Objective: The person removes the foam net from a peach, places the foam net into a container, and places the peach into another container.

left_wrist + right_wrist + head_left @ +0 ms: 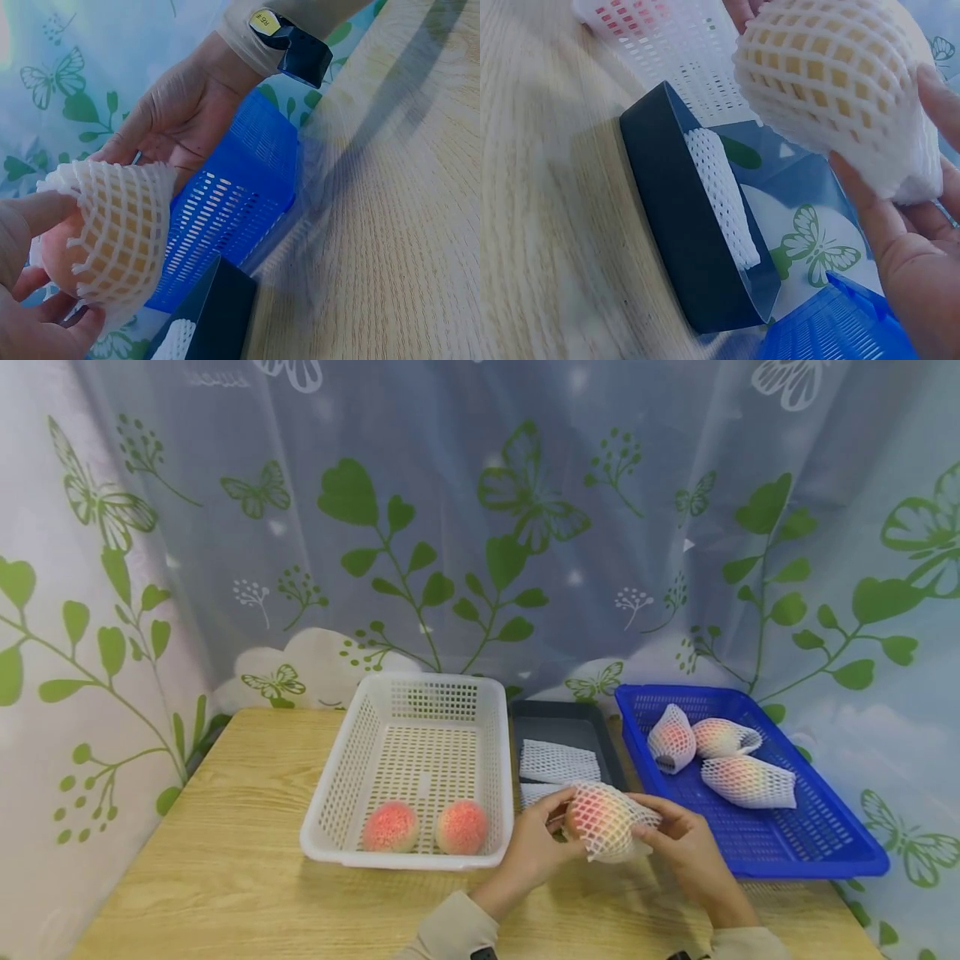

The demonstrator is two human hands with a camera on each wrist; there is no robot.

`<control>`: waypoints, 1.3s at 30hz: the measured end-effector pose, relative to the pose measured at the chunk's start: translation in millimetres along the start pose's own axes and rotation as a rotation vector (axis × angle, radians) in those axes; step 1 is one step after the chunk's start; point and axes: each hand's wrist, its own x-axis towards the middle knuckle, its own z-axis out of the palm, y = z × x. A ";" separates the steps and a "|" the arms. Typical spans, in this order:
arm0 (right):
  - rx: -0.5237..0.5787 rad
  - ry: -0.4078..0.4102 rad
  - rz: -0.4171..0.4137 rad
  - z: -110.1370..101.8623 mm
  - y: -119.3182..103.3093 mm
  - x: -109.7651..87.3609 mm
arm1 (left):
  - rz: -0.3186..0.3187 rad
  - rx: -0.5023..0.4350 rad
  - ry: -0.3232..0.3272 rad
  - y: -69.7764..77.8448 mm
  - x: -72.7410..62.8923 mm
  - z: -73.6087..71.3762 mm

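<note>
On held fruit (60, 256), shades from pink to yellow beneath foam net (817, 71): white, diamond mesh. On bare fruits (391, 828), goes speckled coral-pink above, cream below. On white basket (405, 860), gridded with holes. On blue basket (795, 856), vivid, slotted in rows. On netted fruits (748, 782), glows pink-yellow through white mesh. On tray (551, 718), dark slate. On worktop (240, 793), tan wood grain. On curtain (450, 410), grey-blue, printed with green leaves and butterflies.

Right fingers (866, 204) grip foam net (847, 112) around yellowish fruit (817, 70); dark tray (673, 217) holds white mesh sleeve (720, 196).
</note>
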 end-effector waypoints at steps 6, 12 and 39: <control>0.052 0.030 -0.043 0.6 -1.8 0.9 | -0.001 -0.017 -0.038 2.1 0.3 -1.8; 0.066 0.029 -0.081 2.1 -5.3 1.2 | 0.025 -0.016 -0.075 4.6 1.4 -3.6; -0.135 0.278 0.022 9.8 -28.1 33.5 | 0.107 0.029 0.035 15.4 11.7 -27.3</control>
